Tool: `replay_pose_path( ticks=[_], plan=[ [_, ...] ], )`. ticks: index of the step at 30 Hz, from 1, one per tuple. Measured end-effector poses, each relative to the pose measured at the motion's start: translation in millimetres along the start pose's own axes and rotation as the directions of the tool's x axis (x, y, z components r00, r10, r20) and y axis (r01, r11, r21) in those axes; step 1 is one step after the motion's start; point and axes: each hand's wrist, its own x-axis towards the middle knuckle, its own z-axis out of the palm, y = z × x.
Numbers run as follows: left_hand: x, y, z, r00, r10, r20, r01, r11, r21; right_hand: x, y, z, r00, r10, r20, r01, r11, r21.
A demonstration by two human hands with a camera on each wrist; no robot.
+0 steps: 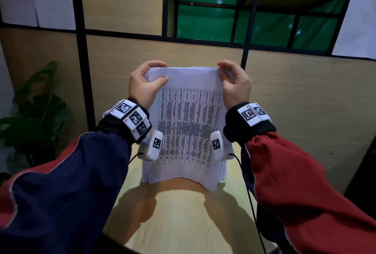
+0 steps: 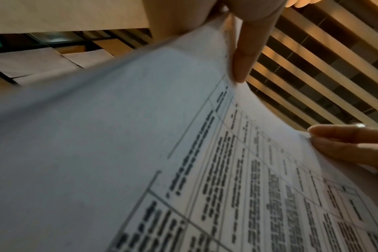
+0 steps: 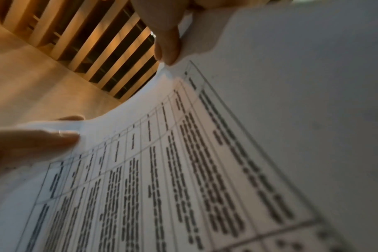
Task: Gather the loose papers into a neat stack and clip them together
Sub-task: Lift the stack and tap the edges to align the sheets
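Papers (image 1: 188, 123) upright on table (image 1: 179, 209) (both hands gripping)

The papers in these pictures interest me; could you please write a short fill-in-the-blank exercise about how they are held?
1. The papers stand on their lower edge on the ____.
2. The left hand and right hand grip the stack at its ____ corners.
3. The front sheet shows a printed ____.

Missing words: table; top; table of text

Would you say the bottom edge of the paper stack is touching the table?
Touching: in the head view the paper stack stands upright, its bottom edge resting on the table.
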Motion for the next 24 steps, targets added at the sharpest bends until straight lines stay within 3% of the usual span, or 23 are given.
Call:
replay_pose_path(
  ticks=[5, 9, 12, 15, 20, 24],
  plan=[
    [2.8, 2.2, -1.7, 1.000, -0.012, -0.026, 0.011, 0.999, -0.039, 3.5, -3.1, 0.4, 0.991, 0.109, -0.071, -0.096, 0.981, 0.171],
    [1.2, -4.5, -11.3, 0.992, -0.108, 0.058, 0.112, 0.992, -0.056, 2.8, -3.4, 2.3, 0.984, 0.159, -0.080, -0.136, 0.961, 0.242],
    [-11.8, -22.8, -20.2, 0.937, -0.298, 0.181, 0.313, 0.948, -0.061, 4.8, -5.7, 0.8, 0.975, 0.209, -0.073, -0.181, 0.944, 0.276],
    [-24.9, -38.4, -24.9, 0.888, -0.384, 0.252, 0.393, 0.919, 0.016, 6.8, -7.7, 0.9, 0.960, 0.278, -0.030, -0.253, 0.907, 0.336],
    [-23.4, -49.5, -26.9, 0.879, -0.416, 0.234, 0.424, 0.906, 0.021, 12.4, -14.7, -5.7, 0.875, 0.481, 0.057, -0.453, 0.772, 0.446],
    [-24.3, -53.8, -26.1, 0.871, -0.439, 0.221, 0.470, 0.876, -0.111, 12.3, -13.6, -5.2, 0.834, 0.550, -0.036, -0.469, 0.742, 0.479]
  ],
)
